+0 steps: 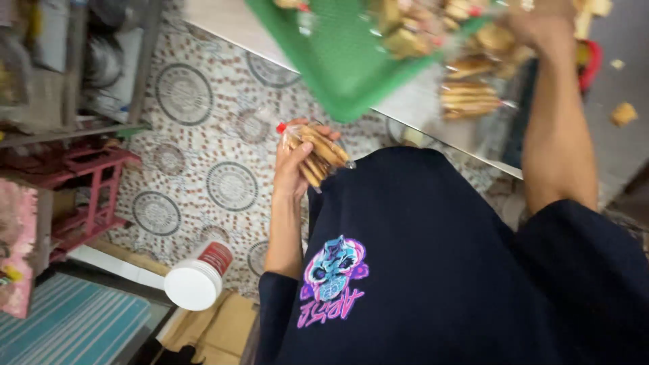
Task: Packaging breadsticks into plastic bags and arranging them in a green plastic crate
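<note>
The left hand [292, 165] is lifted in front of the person's dark blue shirt [433, 270], its fingers [312, 130] clenched around a clear plastic packet of long tan biscuits [318, 152] closed with a red tie at its top. The packet hangs over the patterned mosaic floor [203, 135], just below the near edge of the pale surface [419, 105].

The right hand [541, 27] reaches up to the top edge of the view, above the surface; it is blurred, and whether its fingers grasp anything cannot be told. Beside it a green plastic tray [338, 54], tilted, carries more clear packets of biscuits [466, 74], some spilling towards the surface's near edge.

On the floor by the left arm stands a white plastic tub with a red label [199, 277], near flattened brown cardboard [223, 324]. A pink plastic rack [88, 196] stands further left.
</note>
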